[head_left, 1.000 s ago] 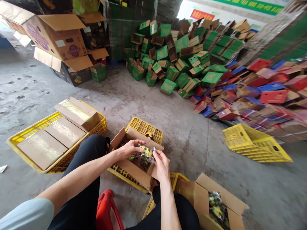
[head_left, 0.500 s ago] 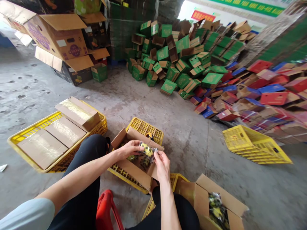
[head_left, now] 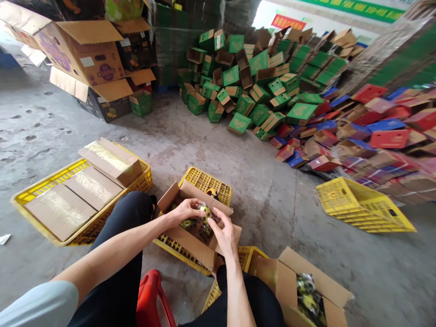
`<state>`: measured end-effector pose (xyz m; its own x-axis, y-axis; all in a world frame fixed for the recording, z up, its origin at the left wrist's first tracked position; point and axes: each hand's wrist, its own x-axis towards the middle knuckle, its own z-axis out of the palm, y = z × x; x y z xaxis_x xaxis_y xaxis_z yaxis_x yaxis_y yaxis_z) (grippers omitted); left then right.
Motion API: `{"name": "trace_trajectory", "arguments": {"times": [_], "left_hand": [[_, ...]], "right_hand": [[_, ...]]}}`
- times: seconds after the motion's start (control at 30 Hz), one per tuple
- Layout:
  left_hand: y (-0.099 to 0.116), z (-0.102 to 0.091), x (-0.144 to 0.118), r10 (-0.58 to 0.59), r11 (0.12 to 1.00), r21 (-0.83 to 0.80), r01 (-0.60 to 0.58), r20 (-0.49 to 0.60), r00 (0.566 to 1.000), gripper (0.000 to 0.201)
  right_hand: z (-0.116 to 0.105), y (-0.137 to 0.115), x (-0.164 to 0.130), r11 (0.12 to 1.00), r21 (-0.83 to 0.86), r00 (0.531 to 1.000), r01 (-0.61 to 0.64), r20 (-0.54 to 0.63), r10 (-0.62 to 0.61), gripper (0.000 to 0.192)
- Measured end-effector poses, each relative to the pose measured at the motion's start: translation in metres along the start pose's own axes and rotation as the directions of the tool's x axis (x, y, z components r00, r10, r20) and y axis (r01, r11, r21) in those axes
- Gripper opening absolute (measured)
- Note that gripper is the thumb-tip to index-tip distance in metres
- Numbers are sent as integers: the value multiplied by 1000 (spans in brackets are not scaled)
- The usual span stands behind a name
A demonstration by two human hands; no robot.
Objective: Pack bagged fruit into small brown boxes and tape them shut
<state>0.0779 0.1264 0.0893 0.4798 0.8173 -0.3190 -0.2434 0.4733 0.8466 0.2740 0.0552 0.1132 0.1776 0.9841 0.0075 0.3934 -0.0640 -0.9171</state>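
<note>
Both hands are closed around a small yellow item with black spots in clear plastic wrap (head_left: 205,211), held above an open cardboard box. My left hand (head_left: 185,211) pinches its left side between thumb and fingers. On the right side, the fingers and thumb of my right hand (head_left: 224,229) press against the wrap. Below them, the cardboard box (head_left: 190,245) has its flaps spread and contains more wrapped items (head_left: 188,223), partly hidden by my hands. An upturned yellow crate (head_left: 218,179) supports the box.
At left, a yellow crate (head_left: 23,200) carries several closed cardboard boxes (head_left: 61,211). An open box (head_left: 286,286) with wrapped items stands at lower right, near a red stool (head_left: 150,295). Another yellow crate (head_left: 357,209) lies farther right. Piled green boxes (head_left: 238,122) fill the back.
My right hand has moved slightly up and left, closer to my left hand. The plastic wrap that was stretched between the hands is now gathered around the spotted item.
</note>
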Motion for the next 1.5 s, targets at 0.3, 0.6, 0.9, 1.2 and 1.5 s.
{"name": "trace_trajectory", "arguments": {"times": [0.3,0.6,0.9,1.2,1.5], "left_hand": [[0,6,-4,45,997,60,-47,31,998,57],[1,7,-4,62,998,11,-63,106,992,65],[-10,-7,8,-163,985,-83,151,-154,975,61],[-5,-4,2,-272,939,-216,268,11,962,54],[-2,-4,0,-98,951,-300,81,-42,994,54]], "right_hand": [[7,1,-4,995,-82,992,-52,113,61,61],[4,-7,-4,998,-3,992,65,111,-65,45],[6,-16,-6,992,19,985,127,113,-128,38],[7,-15,-7,989,32,981,143,128,-146,40],[4,-10,-5,996,46,993,72,87,-76,44]]}}
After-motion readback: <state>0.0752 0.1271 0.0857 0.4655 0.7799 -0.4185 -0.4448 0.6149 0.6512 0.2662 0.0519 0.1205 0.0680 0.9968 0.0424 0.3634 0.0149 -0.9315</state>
